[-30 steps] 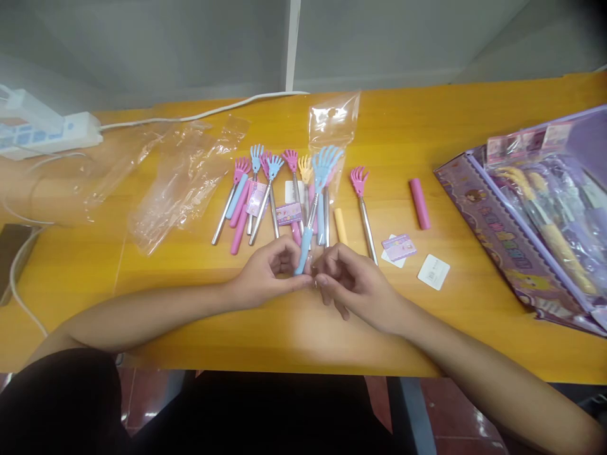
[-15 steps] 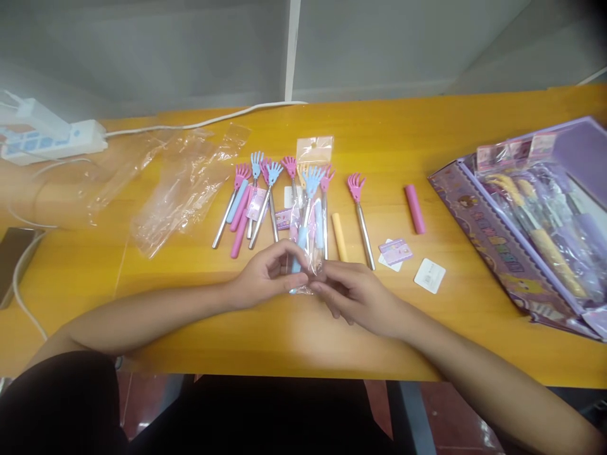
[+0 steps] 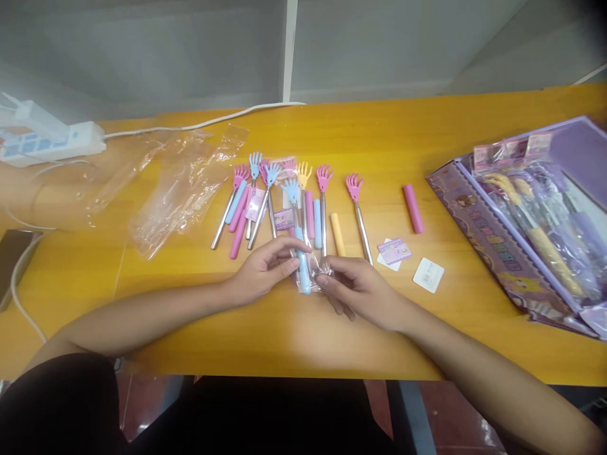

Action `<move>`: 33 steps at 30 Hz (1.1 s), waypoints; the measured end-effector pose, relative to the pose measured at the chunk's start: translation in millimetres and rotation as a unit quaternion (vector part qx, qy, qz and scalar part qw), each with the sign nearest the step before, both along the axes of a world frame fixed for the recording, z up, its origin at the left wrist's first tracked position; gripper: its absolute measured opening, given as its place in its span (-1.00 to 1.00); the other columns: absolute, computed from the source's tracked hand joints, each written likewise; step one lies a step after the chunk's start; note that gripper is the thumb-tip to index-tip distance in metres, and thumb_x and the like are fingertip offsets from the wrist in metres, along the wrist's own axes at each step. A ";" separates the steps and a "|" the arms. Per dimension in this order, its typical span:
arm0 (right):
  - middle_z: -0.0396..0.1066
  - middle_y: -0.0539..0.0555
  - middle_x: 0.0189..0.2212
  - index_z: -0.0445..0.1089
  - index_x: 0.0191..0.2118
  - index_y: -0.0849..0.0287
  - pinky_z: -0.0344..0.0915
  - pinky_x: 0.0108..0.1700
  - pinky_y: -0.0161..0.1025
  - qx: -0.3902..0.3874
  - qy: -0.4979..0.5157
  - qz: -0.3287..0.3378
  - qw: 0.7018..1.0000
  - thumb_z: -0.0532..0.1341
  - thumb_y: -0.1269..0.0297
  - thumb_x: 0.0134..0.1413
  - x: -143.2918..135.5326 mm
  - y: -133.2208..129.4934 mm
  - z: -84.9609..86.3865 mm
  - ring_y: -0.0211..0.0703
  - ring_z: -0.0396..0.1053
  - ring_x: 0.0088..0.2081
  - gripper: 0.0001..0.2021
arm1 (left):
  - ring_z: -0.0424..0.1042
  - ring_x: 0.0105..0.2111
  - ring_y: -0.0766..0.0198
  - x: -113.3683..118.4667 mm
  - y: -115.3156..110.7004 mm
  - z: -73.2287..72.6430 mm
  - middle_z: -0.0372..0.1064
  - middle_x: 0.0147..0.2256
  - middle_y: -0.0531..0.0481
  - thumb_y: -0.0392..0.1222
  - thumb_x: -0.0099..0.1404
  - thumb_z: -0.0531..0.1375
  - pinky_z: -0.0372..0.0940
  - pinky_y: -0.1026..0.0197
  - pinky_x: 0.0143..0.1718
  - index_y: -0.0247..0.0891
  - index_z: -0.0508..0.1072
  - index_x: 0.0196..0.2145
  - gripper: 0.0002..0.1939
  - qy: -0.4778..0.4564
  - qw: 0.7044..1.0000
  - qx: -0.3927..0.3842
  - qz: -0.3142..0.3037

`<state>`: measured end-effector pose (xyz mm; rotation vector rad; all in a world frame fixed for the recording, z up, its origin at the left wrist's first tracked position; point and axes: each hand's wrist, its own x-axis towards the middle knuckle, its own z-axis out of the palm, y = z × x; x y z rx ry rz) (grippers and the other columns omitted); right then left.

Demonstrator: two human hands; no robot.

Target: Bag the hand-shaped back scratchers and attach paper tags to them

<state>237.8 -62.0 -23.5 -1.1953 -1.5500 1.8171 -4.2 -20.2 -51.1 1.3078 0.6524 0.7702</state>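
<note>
A blue back scratcher [image 3: 304,273] in a clear plastic bag [image 3: 315,262] is in front of me, its hand-shaped head pointing away. My left hand [image 3: 263,272] is closed around its handle from the left, thumb on top. My right hand [image 3: 367,291] pinches the loose side of the bag between thumb and fingers. Just beyond lie a yellow-headed back scratcher [image 3: 303,174] and a pink-headed one [image 3: 324,179]. Pink and blue handle sleeves [image 3: 317,221] rest among them, and a yellow sleeve [image 3: 338,234] lies beyond my right hand.
Left are crumpled clear bags [image 3: 175,189] and a white power strip [image 3: 57,142]. On the right stands a purple display box [image 3: 512,253] of bagged back scratchers. A pink sleeve [image 3: 413,208], a purple card [image 3: 393,251] and a white label card [image 3: 429,275] lie before it.
The bagged blue back scratcher has swung so its head points further left and sits lower. The bag's top flap has moved left with it. My right hand has shifted slightly right with the bag's side.
</note>
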 end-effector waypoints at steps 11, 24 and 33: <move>0.31 -0.16 -0.67 0.32 -0.23 0.14 0.23 -0.69 -0.45 -0.083 0.037 -0.011 0.996 0.26 -0.14 0.40 -1.3 -0.5 -3.5 -0.39 0.22 -0.72 -0.59 | 0.65 -0.40 0.28 0.6 1.4 1.8 0.60 -0.31 -0.01 -0.14 0.53 0.30 0.55 0.26 -0.29 -0.23 0.37 0.18 -0.65 -0.016 0.990 -0.121 -0.069; 0.32 -0.18 -0.66 0.26 -0.27 0.12 0.26 -0.72 -0.47 -0.144 0.088 -0.015 0.985 0.30 -0.16 0.36 -1.3 2.7 0.3 -0.39 0.26 -0.72 -0.56 | 0.61 -0.30 0.33 -2.0 2.1 5.1 0.49 0.00 -0.12 -0.07 0.57 0.23 0.60 0.26 -0.28 -0.19 0.49 0.14 -0.72 -0.031 0.993 -0.078 -0.081; 0.36 -0.16 -0.67 0.29 -0.26 0.14 0.30 -0.68 -0.49 -0.127 0.081 0.004 0.989 0.30 -0.07 0.39 -3.9 -2.1 -2.2 -0.41 0.26 -0.71 -0.61 | 0.57 -0.51 0.33 -3.1 -0.4 15.7 0.49 -0.42 0.10 -0.01 0.42 0.41 0.51 0.32 -0.44 -0.16 0.41 0.24 -0.47 0.077 0.982 -0.115 -0.132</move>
